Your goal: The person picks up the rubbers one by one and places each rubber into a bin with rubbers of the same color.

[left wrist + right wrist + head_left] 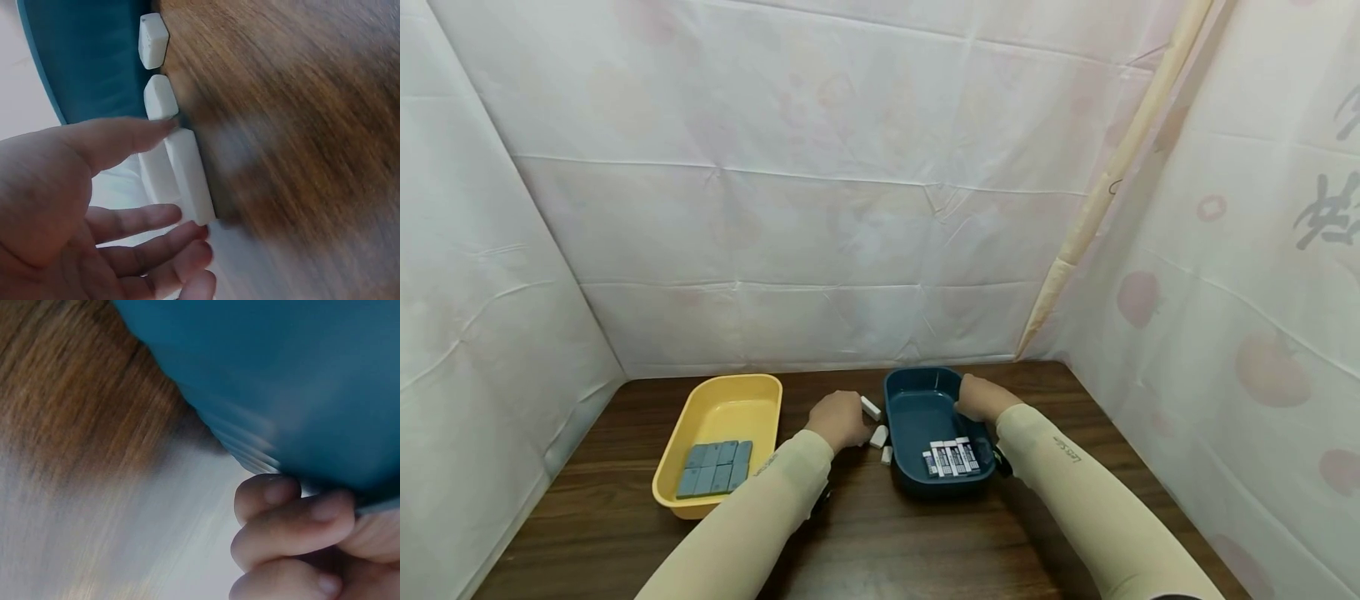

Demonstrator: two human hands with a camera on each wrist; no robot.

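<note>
My left hand (841,419) is at the white blocks beside the blue tray (917,385). In the left wrist view, its thumb and loosely bent fingers (159,215) lie around the two ends of a long white block (190,178); a firm hold cannot be made out. Another white block lies against that one, and two shorter ones (154,41) sit along the tray wall. My right hand (983,398) grips the tray's right rim, its fingers (281,531) curled at the edge. Inside the tray, several small blocks with printed sleeves (951,458) stand in a row.
A yellow tray (718,387) on the left holds several grey-blue blocks (715,467) in two rows. Both trays stand on a dark wooden table (895,542). Pale printed sheets (820,225) close off the back and sides, with a covered pole (1090,217) at the right corner.
</note>
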